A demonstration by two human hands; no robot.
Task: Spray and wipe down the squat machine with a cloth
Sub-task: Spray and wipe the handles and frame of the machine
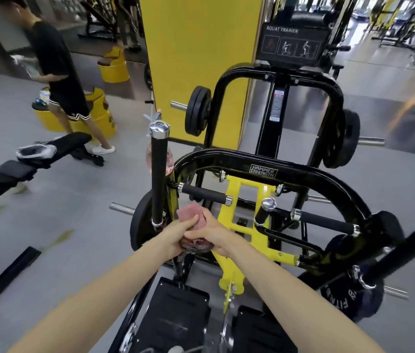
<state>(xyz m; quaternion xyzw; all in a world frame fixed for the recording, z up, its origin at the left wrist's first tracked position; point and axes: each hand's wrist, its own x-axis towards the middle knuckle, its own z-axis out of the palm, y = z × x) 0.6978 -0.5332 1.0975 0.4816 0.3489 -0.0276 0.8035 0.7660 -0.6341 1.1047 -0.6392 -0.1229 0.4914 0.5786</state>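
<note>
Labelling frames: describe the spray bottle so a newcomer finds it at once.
Start at the black curved squat machine frame with its white brand sticker. At its left end stands an upright black handle with a chrome cap. The clear bottle of pink liquid sits right behind it, the only see-through thing there.

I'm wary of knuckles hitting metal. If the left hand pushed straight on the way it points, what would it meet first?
Probably the upright black handle, just beyond the left hand and the cloth; depth is unclear.
</note>
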